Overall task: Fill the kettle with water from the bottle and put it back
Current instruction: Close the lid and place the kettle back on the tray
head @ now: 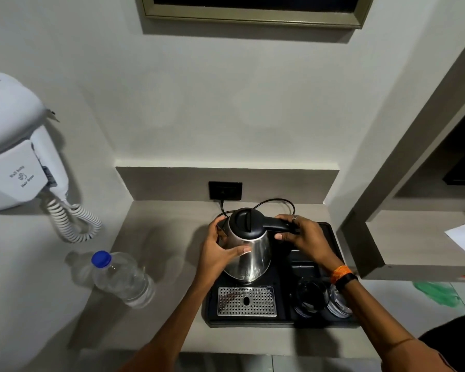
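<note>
Both forearms enter from the lower edge and converge on the stainless-steel electric kettle (249,249), which stands at the rear left of the black service tray (330,234) on the grey counter (156,218). The left hand (220,249) is pressed flat against the kettle's left flank: the fingers (218,225) curl around the far side near the spout, and the thumb (240,249) lies across the polished front wall. The left wrist is straight, with the forearm angled up and to the right. The right hand (302,237) is closed over the black handle (277,224), which projects to the right from the closed black lid (249,220); the fingers wrap over the top of the handle, one of them wearing a ring, and the thumb sits below it. The right wrist carries an orange band (340,272) and a black band (346,281). The kettle body appears tilted slightly, its lid leaning away from the viewer; whether its base is lifted clear of the tray cannot be determined. A perforated metal drip grille (247,301) lies in the tray just in front of the kettle, and inverted glasses (320,299) stand at the tray's front right. A power cord (274,202) loops behind the kettle to a black wall socket (225,190). The clear water bottle (121,277) with a blue cap (101,258) stands capped on the counter, well to the left of the tray and apart from both hands.
</note>
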{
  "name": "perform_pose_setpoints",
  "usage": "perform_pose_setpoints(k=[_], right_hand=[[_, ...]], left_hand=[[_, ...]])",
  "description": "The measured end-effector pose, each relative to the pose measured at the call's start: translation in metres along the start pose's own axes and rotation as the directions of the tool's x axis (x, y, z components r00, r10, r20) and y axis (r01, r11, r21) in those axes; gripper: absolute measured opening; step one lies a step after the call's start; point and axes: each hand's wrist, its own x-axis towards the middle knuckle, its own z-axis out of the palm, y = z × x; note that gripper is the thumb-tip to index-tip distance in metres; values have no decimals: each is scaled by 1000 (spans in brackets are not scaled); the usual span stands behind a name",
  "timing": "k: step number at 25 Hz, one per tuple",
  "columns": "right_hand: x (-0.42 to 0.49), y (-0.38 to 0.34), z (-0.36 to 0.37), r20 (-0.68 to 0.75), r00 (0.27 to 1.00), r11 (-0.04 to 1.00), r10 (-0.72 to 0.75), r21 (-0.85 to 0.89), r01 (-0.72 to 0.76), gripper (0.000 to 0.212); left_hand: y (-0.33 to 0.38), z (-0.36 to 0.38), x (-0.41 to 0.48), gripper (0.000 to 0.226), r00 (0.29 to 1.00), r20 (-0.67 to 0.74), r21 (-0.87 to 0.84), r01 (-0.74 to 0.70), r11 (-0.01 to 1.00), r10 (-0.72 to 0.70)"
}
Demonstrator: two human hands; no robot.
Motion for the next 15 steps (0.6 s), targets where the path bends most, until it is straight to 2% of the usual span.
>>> perform_pose_setpoints(k=[10,12,13,15], right_hand=[[-8,-1,2,20,1000,999,-8,-46,9,53],[-14,-3,7,20,996,988,87,127,-88,44],[-16,-3,11,5,989,949,149,281,-144,36],[-17,-4,15,0,974,844,225,500,-195,31]], left_hand=[[9,-4,-4,103,1000,22,66,-4,998,2],[11,-5,-7,104,1000,4,60,-10,998,9],[12,-4,-10,102,1000,-18,54,-20,998,21],[17,-2,-17,84,995,-95,32,-24,999,27]])
